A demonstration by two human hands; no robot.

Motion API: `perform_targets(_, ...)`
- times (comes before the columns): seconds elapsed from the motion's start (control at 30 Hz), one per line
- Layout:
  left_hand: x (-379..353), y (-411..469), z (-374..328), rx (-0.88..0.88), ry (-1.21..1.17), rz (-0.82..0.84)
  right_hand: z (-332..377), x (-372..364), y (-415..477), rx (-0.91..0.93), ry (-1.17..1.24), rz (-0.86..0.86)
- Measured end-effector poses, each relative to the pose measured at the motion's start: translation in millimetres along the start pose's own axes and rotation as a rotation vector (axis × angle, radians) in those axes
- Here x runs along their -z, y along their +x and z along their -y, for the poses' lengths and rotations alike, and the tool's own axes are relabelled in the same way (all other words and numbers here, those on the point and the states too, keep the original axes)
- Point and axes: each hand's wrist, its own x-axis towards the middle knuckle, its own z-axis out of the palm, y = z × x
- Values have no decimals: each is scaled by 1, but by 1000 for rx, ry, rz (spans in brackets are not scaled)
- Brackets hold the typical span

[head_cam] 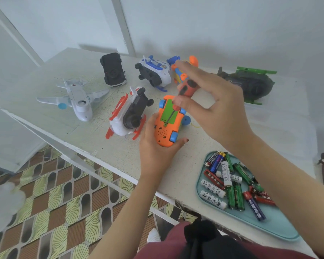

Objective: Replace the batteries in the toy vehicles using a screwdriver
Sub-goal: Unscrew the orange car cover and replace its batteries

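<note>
Now holds the orange toy car (pixel 167 128) belly-up in the left hand (pixel 155 148), toward the front edge of the table (pixel 120 150). Pinches the screwdriver (pixel 188 87) in the right hand (pixel 217 101), tip on the green battery cover (pixel 166 111). Seems light, hard, slippery plastic; best gripped across both sides.

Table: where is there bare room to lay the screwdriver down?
Bare tabletop lies along the near edge, in front of the white airplane and red-and-white toy. Another patch lies between the green helicopter and the battery tray. The far middle is crowded: black toy car, white-and-blue toy and orange-and-blue toy sit close together.
</note>
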Motion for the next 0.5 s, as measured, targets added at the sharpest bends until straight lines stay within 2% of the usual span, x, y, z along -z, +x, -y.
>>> perform_targets(0.13, 1, -2, 0, 11, 36, -47, 2, 3, 0, -90, 76, 8)
perform_targets(0.3, 4, -7, 0, -20, 52, -19, 8, 4, 1, 28, 25, 84)
perform_targets(0.4, 5, -8, 0, -35, 66, 8, 13, -3, 2, 117, 24, 53)
perform_targets(0.5, 3, -9, -1, -97, 92, 25, 16, -7, 4, 123, 19, -12)
